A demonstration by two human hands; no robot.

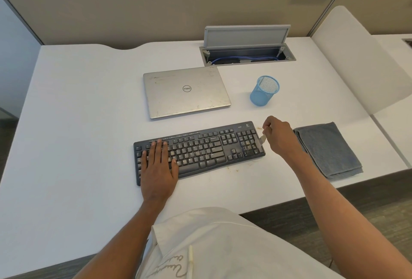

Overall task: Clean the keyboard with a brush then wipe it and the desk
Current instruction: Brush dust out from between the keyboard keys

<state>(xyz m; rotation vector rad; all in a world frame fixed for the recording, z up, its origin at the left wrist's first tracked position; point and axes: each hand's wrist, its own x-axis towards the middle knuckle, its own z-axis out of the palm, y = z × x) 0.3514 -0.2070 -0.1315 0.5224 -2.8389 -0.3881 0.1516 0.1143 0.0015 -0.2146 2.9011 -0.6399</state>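
L hand (158,162) flat on keyboard (207,147); R hand (278,137) grips brush (262,139).

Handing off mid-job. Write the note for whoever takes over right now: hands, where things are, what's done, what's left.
Left hand: flat on the left half of the keyboard, steadying it.
Right hand: grips the brush, bristle end at the number pad's right edge.
Cloth: folded on the desk, right of the keyboard, untouched.
Done: brushing is under way, but how much of the keyboard is done cannot be told.
Left: crumbs sit on the number pad, with specks on the desk in front of the keyboard and at its far right corner. Finish brushing, then wipe the keyboard and desk.
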